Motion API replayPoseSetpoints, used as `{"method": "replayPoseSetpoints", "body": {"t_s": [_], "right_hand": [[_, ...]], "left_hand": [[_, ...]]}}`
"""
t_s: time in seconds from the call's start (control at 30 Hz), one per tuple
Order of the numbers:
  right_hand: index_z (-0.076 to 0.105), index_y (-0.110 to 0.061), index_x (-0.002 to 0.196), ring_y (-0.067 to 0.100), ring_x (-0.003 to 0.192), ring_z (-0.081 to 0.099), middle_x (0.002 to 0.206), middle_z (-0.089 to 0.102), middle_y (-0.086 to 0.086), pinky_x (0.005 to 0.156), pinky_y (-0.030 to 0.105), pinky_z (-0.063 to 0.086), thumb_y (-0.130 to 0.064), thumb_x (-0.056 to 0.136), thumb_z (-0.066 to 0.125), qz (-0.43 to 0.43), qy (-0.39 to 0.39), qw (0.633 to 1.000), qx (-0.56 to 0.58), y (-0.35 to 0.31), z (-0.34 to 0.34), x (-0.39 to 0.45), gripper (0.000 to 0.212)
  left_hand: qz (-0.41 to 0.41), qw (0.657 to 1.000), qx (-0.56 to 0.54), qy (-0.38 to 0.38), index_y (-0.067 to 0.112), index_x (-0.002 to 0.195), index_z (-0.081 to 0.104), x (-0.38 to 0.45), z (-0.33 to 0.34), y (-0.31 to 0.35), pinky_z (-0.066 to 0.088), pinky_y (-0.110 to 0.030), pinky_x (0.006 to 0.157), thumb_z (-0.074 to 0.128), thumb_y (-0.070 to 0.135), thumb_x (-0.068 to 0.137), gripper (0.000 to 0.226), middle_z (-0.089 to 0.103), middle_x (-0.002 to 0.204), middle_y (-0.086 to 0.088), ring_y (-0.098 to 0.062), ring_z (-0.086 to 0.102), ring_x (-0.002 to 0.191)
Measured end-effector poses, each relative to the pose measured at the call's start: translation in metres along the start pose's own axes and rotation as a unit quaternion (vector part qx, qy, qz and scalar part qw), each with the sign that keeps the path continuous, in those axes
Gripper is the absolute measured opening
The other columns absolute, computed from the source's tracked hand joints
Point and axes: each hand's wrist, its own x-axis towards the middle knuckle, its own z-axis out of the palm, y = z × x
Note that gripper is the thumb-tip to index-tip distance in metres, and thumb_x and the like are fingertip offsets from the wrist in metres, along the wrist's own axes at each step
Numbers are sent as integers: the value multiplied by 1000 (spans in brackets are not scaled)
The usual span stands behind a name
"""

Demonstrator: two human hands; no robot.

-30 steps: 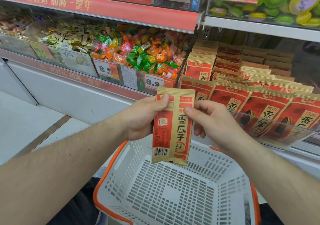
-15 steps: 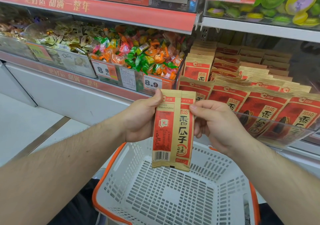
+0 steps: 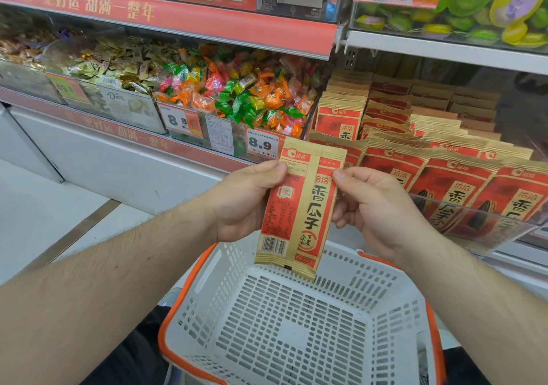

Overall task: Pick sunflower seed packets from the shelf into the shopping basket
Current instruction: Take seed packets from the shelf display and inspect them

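A red and gold sunflower seed packet (image 3: 296, 207) hangs upright, back side towards me, above the far rim of the white shopping basket (image 3: 296, 325) with its orange rim. My left hand (image 3: 243, 201) pinches the packet's upper left edge with thumb on top. My right hand (image 3: 373, 207) pinches its upper right edge. Several more such seed packets (image 3: 444, 174) stand in rows on the shelf to the right, behind a clear plastic lip.
Bins of wrapped candies (image 3: 237, 94) with price tags sit on the shelf to the left. An upper shelf (image 3: 444, 49) carries green and yellow sweets. White floor (image 3: 44, 221) lies at the left. The basket holds nothing.
The packet, held by both hands, has shifted slightly up and to the right and now tilts a little. The view has moved slightly.
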Motion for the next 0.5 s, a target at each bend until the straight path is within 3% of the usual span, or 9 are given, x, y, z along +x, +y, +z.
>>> {"method": "replayPoseSetpoints", "body": {"t_s": [0.13, 0.23, 0.33, 0.4, 0.5], "right_hand": [[72, -9, 99, 18, 59, 55, 86, 73, 8, 53, 28, 41, -26, 98, 57, 20, -34, 995, -86, 0, -5, 1, 23], [73, -11, 90, 17, 60, 56, 81, 74, 5, 54, 26, 42, -23, 97, 60, 18, -51, 991, -126, 0, -5, 0, 20], [70, -8, 83, 15, 56, 57, 69, 72, 3, 54, 26, 43, -17, 98, 58, 3, -31, 992, -122, -1, -3, 0, 21], [68, -5, 83, 14, 54, 57, 65, 70, 3, 55, 27, 44, -16, 98, 57, 2, -18, 995, -96, -2, -4, 0, 21], [68, -5, 85, 14, 54, 57, 66, 70, 4, 57, 27, 44, -17, 98, 57, 4, -11, 997, -70, -3, -5, 1, 21]], "left_hand": [[13, 1000, -19, 18, 17, 121, 64, 2, -2, 1, 56, -52, 84, 39, 30, 104, 34, 73, 113, -13, -27, 72, 92], [14, 999, -36, 14, 18, 121, 64, 2, -1, 3, 59, -49, 79, 38, 32, 104, 34, 74, 109, -11, -27, 72, 91], [5, 999, -40, -8, 12, 132, 58, 2, -2, 3, 59, -51, 83, 50, 29, 98, 38, 69, 121, -17, -31, 70, 100], [-5, 999, -22, -42, 8, 137, 53, 1, -4, 1, 55, -56, 91, 63, 16, 90, 48, 67, 123, -20, -35, 68, 106], [-6, 997, -25, -73, 7, 137, 51, 1, -7, -1, 52, -61, 92, 58, 6, 81, 56, 68, 117, -20, -36, 68, 103]]}}
